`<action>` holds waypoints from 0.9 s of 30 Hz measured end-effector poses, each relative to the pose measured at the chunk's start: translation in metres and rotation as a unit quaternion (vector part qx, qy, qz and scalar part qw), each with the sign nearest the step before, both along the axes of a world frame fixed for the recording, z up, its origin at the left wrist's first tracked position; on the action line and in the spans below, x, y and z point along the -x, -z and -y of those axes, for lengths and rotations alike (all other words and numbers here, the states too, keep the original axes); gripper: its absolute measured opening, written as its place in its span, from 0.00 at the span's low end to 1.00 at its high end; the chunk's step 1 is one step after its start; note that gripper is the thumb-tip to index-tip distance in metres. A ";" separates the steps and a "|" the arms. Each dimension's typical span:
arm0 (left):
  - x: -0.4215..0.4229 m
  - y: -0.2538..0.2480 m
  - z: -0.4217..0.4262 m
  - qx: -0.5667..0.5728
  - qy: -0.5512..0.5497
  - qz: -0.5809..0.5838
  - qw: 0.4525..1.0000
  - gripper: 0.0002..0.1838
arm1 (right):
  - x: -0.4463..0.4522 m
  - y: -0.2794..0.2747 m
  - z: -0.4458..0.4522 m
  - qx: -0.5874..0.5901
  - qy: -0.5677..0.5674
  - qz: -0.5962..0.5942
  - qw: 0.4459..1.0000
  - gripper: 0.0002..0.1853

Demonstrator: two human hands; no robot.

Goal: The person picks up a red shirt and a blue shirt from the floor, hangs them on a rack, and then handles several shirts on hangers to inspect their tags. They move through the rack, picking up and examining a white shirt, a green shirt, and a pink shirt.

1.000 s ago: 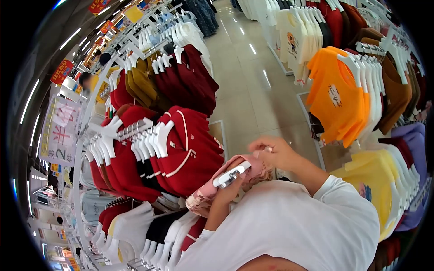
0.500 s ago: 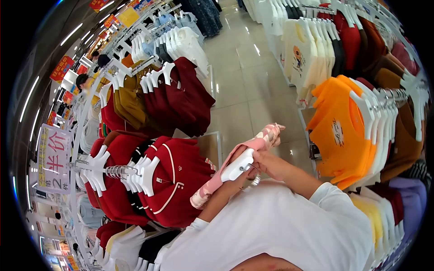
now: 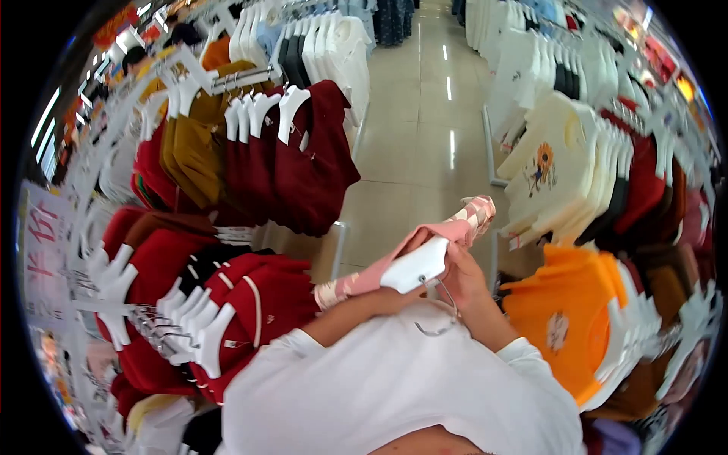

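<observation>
A pink garment (image 3: 447, 229) with a pink-and-cream checked pattern at both ends is on a white hanger (image 3: 415, 267) in front of my chest. The hanger's metal hook (image 3: 444, 329) points down toward my white shirt. My right hand (image 3: 464, 277) is closed at the hanger's right end, fingers against it and the pink fabric. My left hand (image 3: 413, 241) reaches behind the hanger from the left; a bit of skin shows at the garment's neckline, but its fingers are mostly hidden.
Left of me hang red tops (image 3: 265, 292) with white trim, and dark-red tops (image 3: 322, 163) beyond. Orange tops (image 3: 565, 318) and cream tops (image 3: 550, 163) hang on the right. A tiled aisle (image 3: 413, 140) runs ahead between racks. A price sign (image 3: 45, 250) stands far left.
My view has turned to the right, so the racks shift left in it. The hanger has tilted, and its hook now swings lower toward my shirt. Both hands stay at the garment.
</observation>
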State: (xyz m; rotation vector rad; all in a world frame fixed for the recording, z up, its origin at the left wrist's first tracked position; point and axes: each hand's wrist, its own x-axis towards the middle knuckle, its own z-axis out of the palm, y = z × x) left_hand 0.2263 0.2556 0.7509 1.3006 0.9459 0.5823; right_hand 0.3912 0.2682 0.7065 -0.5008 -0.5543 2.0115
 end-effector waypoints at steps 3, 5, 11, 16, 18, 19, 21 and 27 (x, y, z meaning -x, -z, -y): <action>0.027 -0.007 -0.051 0.058 0.053 -0.048 0.996 0.21 | 0.012 0.004 -0.056 0.027 0.028 -0.001 0.999 0.24; 0.044 0.020 -0.080 0.055 0.039 -0.052 0.996 0.24 | 0.022 0.001 -0.091 0.006 0.003 -0.043 0.999 0.25; 0.072 0.018 -0.137 -0.080 -0.068 0.023 0.994 0.26 | 0.047 -0.020 -0.180 0.003 0.048 -0.047 0.998 0.19; 0.105 0.036 -0.167 -0.150 -0.230 0.134 0.952 0.13 | 0.029 -0.006 -0.272 -0.057 0.045 -0.039 0.997 0.19; 0.129 0.036 -0.186 -0.111 -0.336 0.180 0.918 0.13 | 0.022 -0.004 -0.311 -0.057 0.034 -0.028 0.997 0.20; 0.134 0.039 -0.197 -0.106 -0.408 0.226 0.878 0.13 | 0.023 -0.005 -0.328 -0.046 0.049 -0.004 0.998 0.20; 0.144 0.043 -0.219 -0.091 -0.513 0.297 0.800 0.15 | 0.020 -0.001 -0.366 -0.039 0.018 0.008 0.999 0.20; 0.158 0.061 -0.283 -0.064 -0.614 0.365 0.697 0.22 | 0.014 -0.012 -0.461 -0.050 -0.047 -0.008 0.998 0.21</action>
